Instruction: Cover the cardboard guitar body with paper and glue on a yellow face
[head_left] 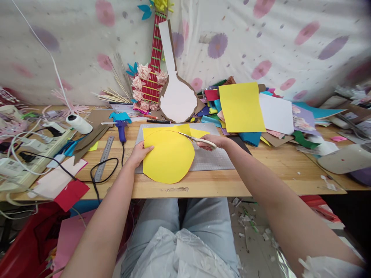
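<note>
My left hand [140, 153] grips the left edge of a sheet of yellow paper [168, 158], thumb on top. The paper's right and lower edges are cut in a curve, and a thin curved line shows near its top. In my right hand [211, 142] is a pair of scissors [199, 140] with light handles, the blades pointing left at the paper's upper right edge. A partly cut yellow strip [181, 128] lies behind the blades. Underneath is a grey cutting mat [214, 160].
Behind the mat stand a white cardboard guitar shape [178, 96] and a red paper guitar [152, 61] with pink flowers. A blue glue gun [121, 131], a steel ruler [104, 158] and a power strip [31, 154] lie left. Coloured paper [242, 108] is piled right.
</note>
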Action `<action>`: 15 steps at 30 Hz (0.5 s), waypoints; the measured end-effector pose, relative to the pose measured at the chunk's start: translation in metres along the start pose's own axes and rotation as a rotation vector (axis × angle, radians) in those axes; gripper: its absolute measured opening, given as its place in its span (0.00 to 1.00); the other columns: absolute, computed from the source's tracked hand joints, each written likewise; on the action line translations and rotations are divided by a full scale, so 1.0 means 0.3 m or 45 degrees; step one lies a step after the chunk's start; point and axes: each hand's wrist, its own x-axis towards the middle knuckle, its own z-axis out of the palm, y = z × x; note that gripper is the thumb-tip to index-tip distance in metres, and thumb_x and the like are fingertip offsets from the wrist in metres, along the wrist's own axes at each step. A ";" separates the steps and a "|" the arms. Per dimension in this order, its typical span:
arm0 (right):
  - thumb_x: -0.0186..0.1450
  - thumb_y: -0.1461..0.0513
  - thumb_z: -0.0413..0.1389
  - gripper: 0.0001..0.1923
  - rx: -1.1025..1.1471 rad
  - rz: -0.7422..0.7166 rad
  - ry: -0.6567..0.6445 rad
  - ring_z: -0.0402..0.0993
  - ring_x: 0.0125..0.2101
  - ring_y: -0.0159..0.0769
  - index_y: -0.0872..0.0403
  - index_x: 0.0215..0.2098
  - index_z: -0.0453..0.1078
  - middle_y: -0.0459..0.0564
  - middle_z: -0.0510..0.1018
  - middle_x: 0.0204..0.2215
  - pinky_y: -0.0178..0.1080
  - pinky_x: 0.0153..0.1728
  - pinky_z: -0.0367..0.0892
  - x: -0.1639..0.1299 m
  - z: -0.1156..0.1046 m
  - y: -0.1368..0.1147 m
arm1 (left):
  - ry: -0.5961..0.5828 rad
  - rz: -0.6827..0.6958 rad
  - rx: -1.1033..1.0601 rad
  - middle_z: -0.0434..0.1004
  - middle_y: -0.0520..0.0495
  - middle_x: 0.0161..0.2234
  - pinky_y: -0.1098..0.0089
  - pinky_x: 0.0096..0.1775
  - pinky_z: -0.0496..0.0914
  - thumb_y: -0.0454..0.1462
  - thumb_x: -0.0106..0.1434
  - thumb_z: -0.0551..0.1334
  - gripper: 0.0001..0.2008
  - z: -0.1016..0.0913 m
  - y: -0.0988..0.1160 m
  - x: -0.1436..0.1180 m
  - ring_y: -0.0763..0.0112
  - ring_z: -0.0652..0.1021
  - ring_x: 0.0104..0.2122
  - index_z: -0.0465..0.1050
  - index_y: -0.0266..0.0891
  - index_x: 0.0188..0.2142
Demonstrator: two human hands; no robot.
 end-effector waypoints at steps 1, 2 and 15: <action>0.46 0.40 0.60 0.29 0.001 0.005 -0.007 0.54 0.14 0.22 0.55 0.23 0.59 0.39 0.58 0.13 0.30 0.15 0.50 -0.002 -0.001 0.000 | -0.007 -0.003 0.007 0.79 0.45 0.35 0.65 0.35 0.71 0.40 0.39 0.71 0.25 -0.001 0.001 0.001 0.66 0.78 0.30 0.71 0.35 0.39; 0.46 0.40 0.59 0.29 -0.003 0.007 -0.014 0.54 0.15 0.23 0.55 0.23 0.59 0.39 0.59 0.13 0.30 0.15 0.51 -0.005 -0.002 0.000 | -0.018 -0.005 0.013 0.79 0.45 0.35 0.65 0.35 0.71 0.40 0.39 0.71 0.26 -0.002 0.002 0.002 0.66 0.78 0.30 0.71 0.35 0.39; 0.55 0.40 0.51 0.26 -0.209 -0.191 -0.124 0.60 0.19 0.28 0.56 0.22 0.61 0.43 0.65 0.17 0.32 0.20 0.57 0.029 -0.011 0.010 | -0.153 -0.090 0.035 0.79 0.46 0.31 0.65 0.35 0.72 0.40 0.37 0.72 0.26 0.005 0.049 0.008 0.65 0.78 0.30 0.71 0.35 0.38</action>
